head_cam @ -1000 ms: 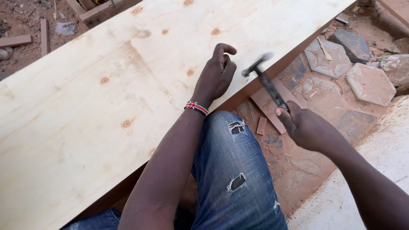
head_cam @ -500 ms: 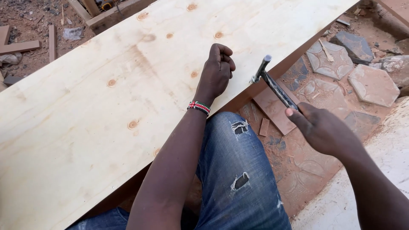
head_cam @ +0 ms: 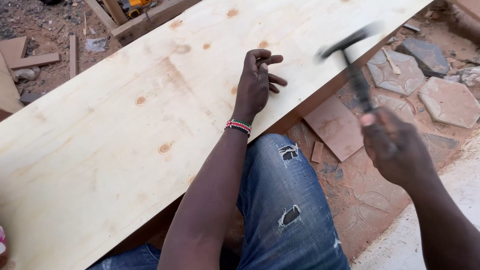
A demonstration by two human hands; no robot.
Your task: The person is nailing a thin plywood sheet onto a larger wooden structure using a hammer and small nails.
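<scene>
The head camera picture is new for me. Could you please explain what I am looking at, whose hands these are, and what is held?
This one picture comes from a camera worn on a person's head, looking down at their own two bare hands; no machine is involved. The left hand, with a beaded wristband, rests on a wide pale wooden board that has brown knots. The right hand grips a hammer, raised and blurred, above the board's edge. Below you see the person's torn blue jeans. On the ground lie patterned paving stones and wood offcuts.
</scene>
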